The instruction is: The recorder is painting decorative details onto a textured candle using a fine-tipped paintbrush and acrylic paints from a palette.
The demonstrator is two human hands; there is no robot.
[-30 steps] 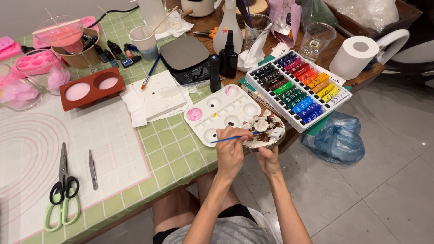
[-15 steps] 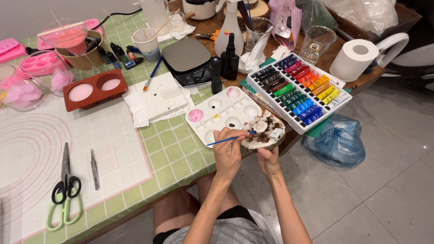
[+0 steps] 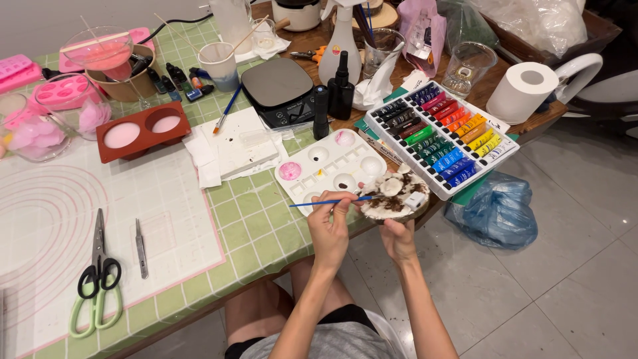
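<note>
I see the small round piece [image 3: 393, 197], off-white with dark brown patches and pale lumps on top, held just past the worktop [image 3: 259, 226] edge, over the floor. My right hand [image 3: 399, 238] grips it from beneath, fingers curled around its near rim. My left hand [image 3: 329, 229] pinches a thin blue paintbrush [image 3: 332, 201] between thumb and fingertips; the brush lies nearly level, its tip touching the left side of the piece, its handle end pointing left over the white paint palette [image 3: 332, 169]. The palette sits just beside the piece on the green checked cloth, with pink paint in two of its wells. Right of it, touching the piece's far edge, lies an open tray of paint tubes [image 3: 442, 136] sorted from dark through red, orange, yellow, green and blue. Behind the palette stand two dark dropper bottles [image 3: 340, 93] and a black kitchen scale [image 3: 279, 90]. Further left I see a white block [image 3: 239, 143] on paper towels, a red-brown mould [image 3: 139, 129] with two pink-filled rounds, and a white mat carrying green-handled scissors [image 3: 98, 279] and tweezers [image 3: 140, 246]. A toilet roll [image 3: 522, 90] stands at the far right, a blue plastic bag [image 3: 495, 209] on the floor below it
</note>
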